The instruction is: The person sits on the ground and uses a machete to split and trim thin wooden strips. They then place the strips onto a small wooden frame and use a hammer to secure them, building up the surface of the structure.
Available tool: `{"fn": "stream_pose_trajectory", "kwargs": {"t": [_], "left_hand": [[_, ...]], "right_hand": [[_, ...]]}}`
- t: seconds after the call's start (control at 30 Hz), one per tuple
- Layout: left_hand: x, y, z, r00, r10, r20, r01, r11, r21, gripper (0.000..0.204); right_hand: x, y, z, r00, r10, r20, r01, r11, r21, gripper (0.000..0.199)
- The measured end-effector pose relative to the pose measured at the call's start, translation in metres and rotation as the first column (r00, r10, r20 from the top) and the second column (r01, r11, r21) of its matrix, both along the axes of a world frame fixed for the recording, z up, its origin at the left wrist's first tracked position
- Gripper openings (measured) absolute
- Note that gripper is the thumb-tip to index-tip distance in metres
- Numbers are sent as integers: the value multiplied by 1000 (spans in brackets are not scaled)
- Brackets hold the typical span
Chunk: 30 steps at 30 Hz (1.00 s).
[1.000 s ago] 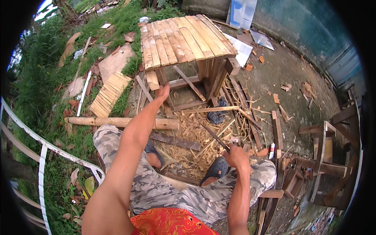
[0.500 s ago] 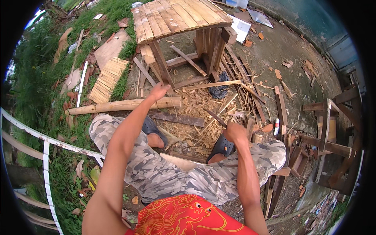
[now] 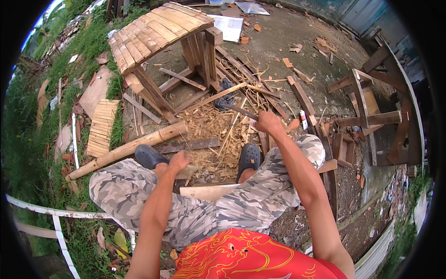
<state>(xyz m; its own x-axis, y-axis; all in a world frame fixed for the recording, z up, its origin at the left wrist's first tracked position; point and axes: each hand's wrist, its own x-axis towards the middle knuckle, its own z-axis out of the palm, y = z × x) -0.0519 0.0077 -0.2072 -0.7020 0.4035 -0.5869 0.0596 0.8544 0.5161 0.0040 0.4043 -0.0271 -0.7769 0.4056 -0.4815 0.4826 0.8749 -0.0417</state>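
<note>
My right hand (image 3: 268,122) is closed around the handle end of a long dark-bladed knife (image 3: 239,111). Its blade points forward and left over the wood shavings (image 3: 211,123). My left hand (image 3: 180,160) is low by my left shoe, fingers pressed together; a thin strand seems to rise from them, too fine to name. Just beyond that hand lie a dark plank (image 3: 195,144) and a thick bamboo pole (image 3: 134,149). A small bamboo-slat table (image 3: 158,30) with wooden legs stands farther off to the left.
A bamboo slat panel (image 3: 102,128) lies on the grass at left. Wood strips (image 3: 251,79) are piled beyond the shavings. A wooden frame (image 3: 367,107) and a small wooden box (image 3: 344,149) are at right. A white metal rail (image 3: 58,212) runs at lower left.
My left hand has come back from beside the table leg toward my left shoe. My right hand has moved forward with the knife. The view has turned right.
</note>
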Motion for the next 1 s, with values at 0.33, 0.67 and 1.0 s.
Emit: {"fn": "stream_pose_trajectory", "kwargs": {"t": [0.33, 0.67, 1.0], "left_hand": [[-6, 47, 17, 992, -70, 103, 69, 998, 11, 60], [1, 53, -3, 988, -85, 130, 95, 993, -76, 57], [3, 73, 42, 973, 76, -219, -49, 990, 129, 53]], "right_hand": [[73, 112, -86, 924, -374, -74, 381, 910, 162, 43], [147, 133, -147, 906, -423, 20, 380, 833, 402, 43], [-3, 51, 2, 956, 30, -292, 24, 983, 181, 40]]}}
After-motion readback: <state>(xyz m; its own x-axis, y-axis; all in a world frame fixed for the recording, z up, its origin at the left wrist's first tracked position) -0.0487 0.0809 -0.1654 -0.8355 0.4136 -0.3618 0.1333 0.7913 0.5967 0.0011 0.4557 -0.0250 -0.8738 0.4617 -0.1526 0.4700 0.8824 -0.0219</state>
